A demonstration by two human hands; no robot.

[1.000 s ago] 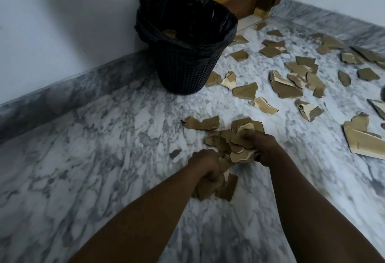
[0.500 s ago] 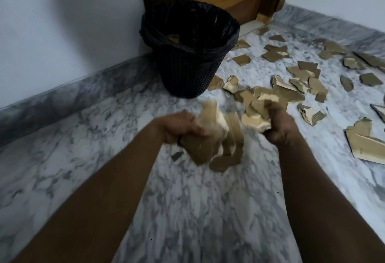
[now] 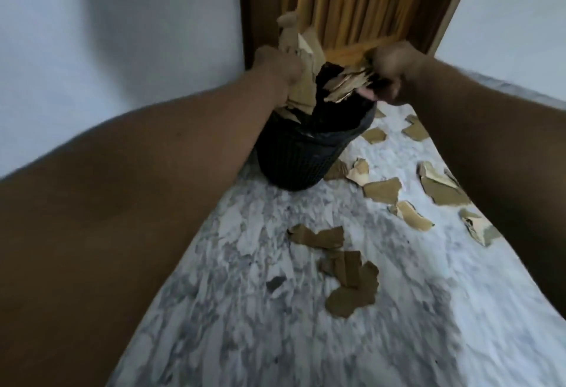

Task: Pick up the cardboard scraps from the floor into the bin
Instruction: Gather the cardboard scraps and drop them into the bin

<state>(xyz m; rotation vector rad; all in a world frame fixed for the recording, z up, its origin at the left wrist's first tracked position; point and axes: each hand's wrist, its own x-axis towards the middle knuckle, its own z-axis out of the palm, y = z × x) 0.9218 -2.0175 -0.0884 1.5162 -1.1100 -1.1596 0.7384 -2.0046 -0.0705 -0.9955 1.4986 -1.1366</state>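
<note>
From the head camera, both forearms reach forward over the black bin [image 3: 303, 154], which stands on the marble floor [image 3: 275, 325] in the corner by a wooden door [image 3: 361, 0]. The left hand [image 3: 275, 65] is curled around a bunch of cardboard scraps [image 3: 301, 80] held just above the bin's left rim; torn pieces stick up past the knuckles and hang down toward the black liner. The right hand [image 3: 395, 68] grips a second clump of scraps [image 3: 349, 82] over the bin's mouth, its fingers curled with the pieces fanning out toward the left. The picture is blurred, so single fingers are hard to tell. More scraps lie on the floor: a loose group [image 3: 340, 267] in front of the bin and scattered pieces [image 3: 382, 190] to its right, reaching under the right forearm.
</note>
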